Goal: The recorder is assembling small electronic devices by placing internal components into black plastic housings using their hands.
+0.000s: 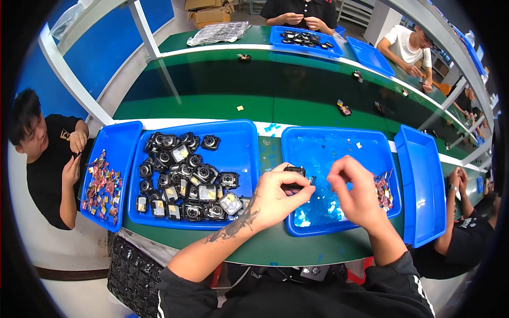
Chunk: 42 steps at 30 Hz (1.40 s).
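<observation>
Part in hand: small black module point(295, 172), square-ish, held above the left rim of the middle blue tray point(339, 139).
Left hand point(275, 197): closed on the black module, fingers wrapped round its underside, thumb on the near edge.
Right hand point(354, 192): raised just right of the module, fingertips pinched narrow; whether something tiny sits between them, cannot tell.
Step in hand (judgement): looks like hand work on the single module, possibly peeling a film or fitting a small piece; the right hand appears mid-way, apart from the part.
Next move calls for (judgement): a steady left grip and a fine pinch brought to the module's right edge.
Middle blue tray: light blue scraps point(318, 204) on its floor below the module; small coloured pieces point(383, 191) at its right wall.
Left of that tray: large blue tray point(241, 140) heaped with black modules point(183, 177).
Further left: narrow blue tray point(124, 139) with coloured bits.
Beyond the tray: green belt point(254, 93).
</observation>
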Motion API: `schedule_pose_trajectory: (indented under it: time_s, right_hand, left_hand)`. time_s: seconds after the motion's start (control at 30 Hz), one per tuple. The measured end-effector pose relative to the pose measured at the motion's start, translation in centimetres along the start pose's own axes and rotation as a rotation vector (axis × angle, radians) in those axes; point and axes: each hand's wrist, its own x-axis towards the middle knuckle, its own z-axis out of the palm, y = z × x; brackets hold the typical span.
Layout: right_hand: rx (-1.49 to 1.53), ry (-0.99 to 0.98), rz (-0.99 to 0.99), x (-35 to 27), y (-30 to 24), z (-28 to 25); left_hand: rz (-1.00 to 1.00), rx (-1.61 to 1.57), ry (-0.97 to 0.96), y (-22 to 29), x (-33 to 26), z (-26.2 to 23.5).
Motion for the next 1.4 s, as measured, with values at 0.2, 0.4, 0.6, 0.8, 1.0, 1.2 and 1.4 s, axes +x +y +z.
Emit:
schedule_pose_trajectory:
  time_s: [0.2,0.4,0.6,0.8,1.0,1.2,1.4]
  right_hand:
    - [0.15,-0.12,0.052,1.3,-0.7,0.3]
    - [-0.069,-0.162,-0.062,1.6,-0.8,0.4]
    - [-0.235,-0.127,-0.204,-0.3,-0.9,0.9]
    - [-0.061,-0.093,0.058,-0.2,1.2,-0.1]
    - [0.757,-0.075,0.15,-1.4,1.1,1.9]
    - [0.562,0.182,0.151,-1.9,1.2,0.3]
    - [0.048,0.145,0.084,-0.3,-1.0,1.9]
  left_hand:
    - [0.024,-0.022,-0.024,0.0,-0.2,-0.2]
    - [0.02,0.028,-0.023,-0.1,-0.1,-0.2]
    - [-0.006,-0.01,0.023,0.1,0.0,-0.6]
    - [-0.104,-0.294,-0.116,-0.1,0.0,-0.7]
    - [-0.207,-0.503,-0.281,0.4,-0.2,-0.6]
    - [-0.058,-0.326,-0.044,0.0,0.2,-0.5]
    - [-0.037,-0.4,-0.032,-0.2,0.0,0.4]
